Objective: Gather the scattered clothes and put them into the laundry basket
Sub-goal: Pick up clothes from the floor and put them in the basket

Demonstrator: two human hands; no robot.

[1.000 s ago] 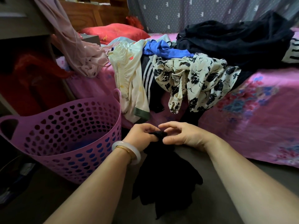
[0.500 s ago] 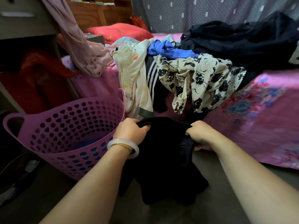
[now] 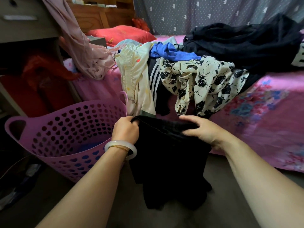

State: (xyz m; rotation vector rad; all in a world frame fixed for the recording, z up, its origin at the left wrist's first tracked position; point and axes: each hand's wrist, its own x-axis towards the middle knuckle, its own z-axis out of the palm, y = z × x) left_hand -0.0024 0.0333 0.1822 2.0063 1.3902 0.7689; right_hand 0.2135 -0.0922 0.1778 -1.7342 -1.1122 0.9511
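A black garment (image 3: 167,162) hangs in front of me by its top edge, its lower end reaching the floor. My left hand (image 3: 125,130) grips its left corner, right beside the rim of the purple perforated laundry basket (image 3: 65,129). My right hand (image 3: 202,130) holds the right side of the same edge, fingers partly spread over the cloth. On the bed lie more clothes: a cream top (image 3: 134,76), a cream blouse with black flowers (image 3: 202,83), a blue piece (image 3: 169,52), a striped black item (image 3: 154,79) and a large black heap (image 3: 243,45).
The bed with its pink flowered sheet (image 3: 266,116) fills the right side. A red pillow (image 3: 120,34) lies at its head, and pink fabric (image 3: 79,45) hangs by a grey cabinet (image 3: 24,18) on the left. Something blue shows inside the basket. Grey floor lies below.
My hands were bunched together on the black garment low near the floor. They have lifted it and moved apart, spreading its top edge, and it now hangs closer to the basket.
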